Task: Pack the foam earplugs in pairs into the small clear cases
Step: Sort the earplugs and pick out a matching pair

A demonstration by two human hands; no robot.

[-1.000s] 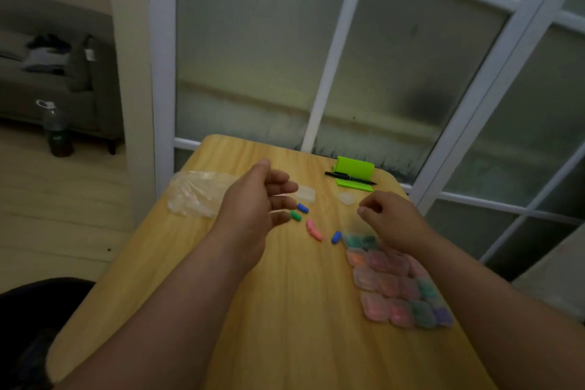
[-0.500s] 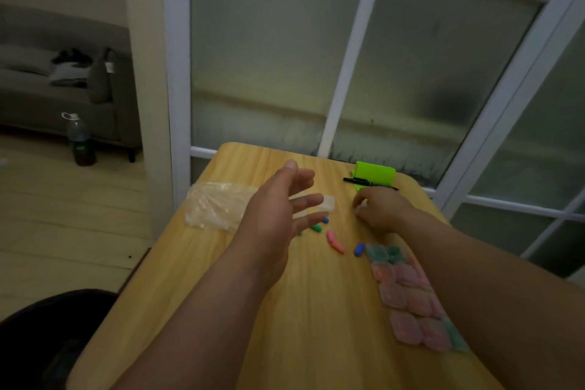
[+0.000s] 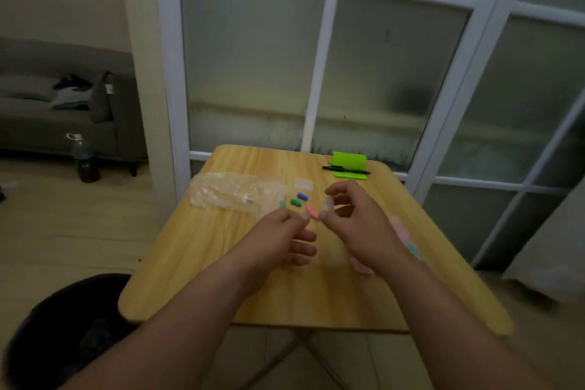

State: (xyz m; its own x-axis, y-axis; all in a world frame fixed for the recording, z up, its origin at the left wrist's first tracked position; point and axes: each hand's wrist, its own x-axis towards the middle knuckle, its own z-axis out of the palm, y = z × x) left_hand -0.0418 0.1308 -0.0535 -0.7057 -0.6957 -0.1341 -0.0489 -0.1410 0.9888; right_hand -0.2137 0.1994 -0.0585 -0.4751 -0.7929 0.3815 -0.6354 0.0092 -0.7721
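Left hand (image 3: 278, 237): fingertips (image 3: 304, 216) at the pink earplug (image 3: 311, 212), grip can't be told
Right hand (image 3: 357, 225): clear case (image 3: 327, 205) pinched right beside it, probably so it's fed straight in
Spare earplugs (image 3: 302, 196): left on the desk (image 3: 221, 263) just past the hands

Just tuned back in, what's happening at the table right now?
A person is packing earplugs. The right hand holds a small clear case, and the left hand seems to pinch the pink earplug beside it. The blue earplug, green earplug and pale green earplug lie loose on the table. Filled cases sit by the right forearm.
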